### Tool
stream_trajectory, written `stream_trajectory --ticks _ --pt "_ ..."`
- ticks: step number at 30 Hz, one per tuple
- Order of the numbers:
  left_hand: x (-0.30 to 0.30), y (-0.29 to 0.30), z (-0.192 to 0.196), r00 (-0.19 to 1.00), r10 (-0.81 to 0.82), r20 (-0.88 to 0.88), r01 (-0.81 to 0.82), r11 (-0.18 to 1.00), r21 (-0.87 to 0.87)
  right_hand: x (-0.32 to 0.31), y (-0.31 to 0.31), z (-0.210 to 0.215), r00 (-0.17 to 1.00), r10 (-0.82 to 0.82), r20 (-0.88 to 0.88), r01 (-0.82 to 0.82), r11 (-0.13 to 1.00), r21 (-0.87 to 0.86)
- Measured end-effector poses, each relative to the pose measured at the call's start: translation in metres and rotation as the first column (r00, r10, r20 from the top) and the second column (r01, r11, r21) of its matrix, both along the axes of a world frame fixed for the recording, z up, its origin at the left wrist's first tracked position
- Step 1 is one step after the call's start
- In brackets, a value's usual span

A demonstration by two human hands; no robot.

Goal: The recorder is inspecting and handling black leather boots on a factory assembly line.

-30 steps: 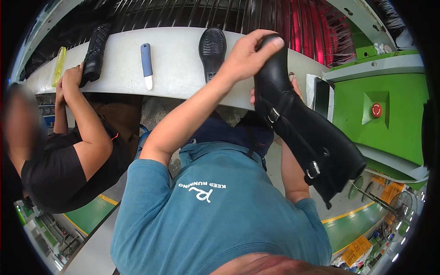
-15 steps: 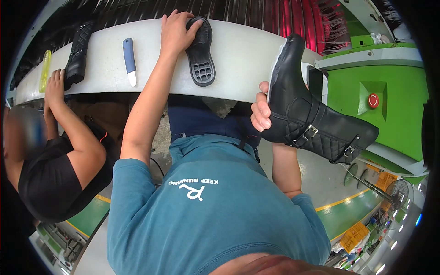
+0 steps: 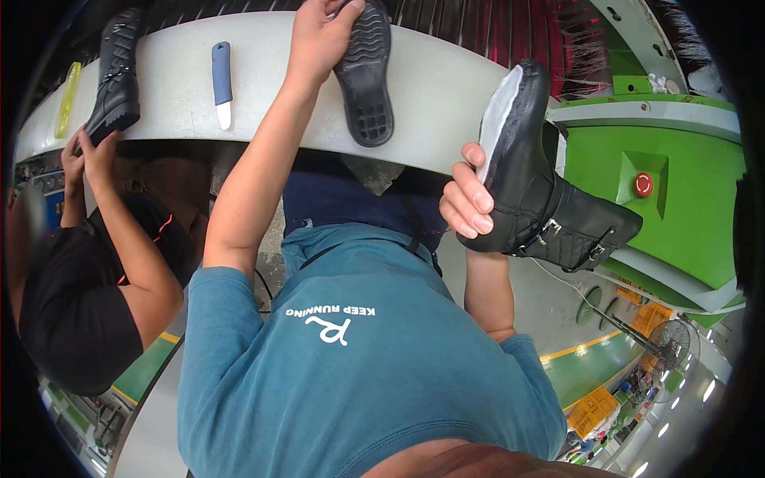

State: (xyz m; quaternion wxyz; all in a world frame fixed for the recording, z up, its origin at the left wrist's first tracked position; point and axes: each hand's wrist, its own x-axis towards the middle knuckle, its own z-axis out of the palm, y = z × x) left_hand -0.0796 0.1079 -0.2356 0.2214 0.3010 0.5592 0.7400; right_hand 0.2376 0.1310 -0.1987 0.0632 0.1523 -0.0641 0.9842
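A: Head view, upper centre of the frame?
B: I see my left hand (image 3: 319, 40) closed on the edge of a black outsole (image 3: 365, 76), tread facing up, lying on the white conveyor belt (image 3: 263, 88).
A: Centre right?
B: My right hand (image 3: 470, 199) is wrapped around a black boot (image 3: 542, 191), held off the belt before the green machine (image 3: 685, 183).
A: Upper left?
B: A co-worker's hands (image 3: 86, 155) touch another black boot (image 3: 118, 68); a blue-handled knife (image 3: 221, 80) lies beside it.

Bright even indoor light, sharp centre, strong fisheye bending, black vignetted rim
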Motion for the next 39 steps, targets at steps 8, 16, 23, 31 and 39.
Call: stream_trajectory --ticks 8,16,23,31,39 --pt "0.046 -0.011 0.049 0.981 -0.17 0.094 0.16 0.982 0.103 -0.005 -0.006 0.002 0.997 -0.06 0.043 0.058 0.997 0.053" --pt "0.072 -0.02 0.074 0.973 -0.213 0.09 0.203 0.973 0.11 -0.003 -0.006 -0.004 0.99 -0.085 0.117 0.071 0.99 0.118" --pt "0.087 -0.033 0.084 0.97 -0.241 -0.014 0.239 0.95 0.2 -0.005 -0.034 0.008 0.739 -0.492 0.46 0.336 0.861 0.382" --pt "0.098 -0.058 0.097 0.946 -0.275 -0.17 0.305 0.934 0.186 -0.019 -0.054 -0.007 0.648 -0.695 0.312 0.286 0.602 0.745" --pt "0.105 -0.067 0.096 0.908 -0.275 -0.316 0.339 0.925 0.17 -0.017 -0.05 0.002 0.642 -0.723 0.254 0.135 0.433 0.891"
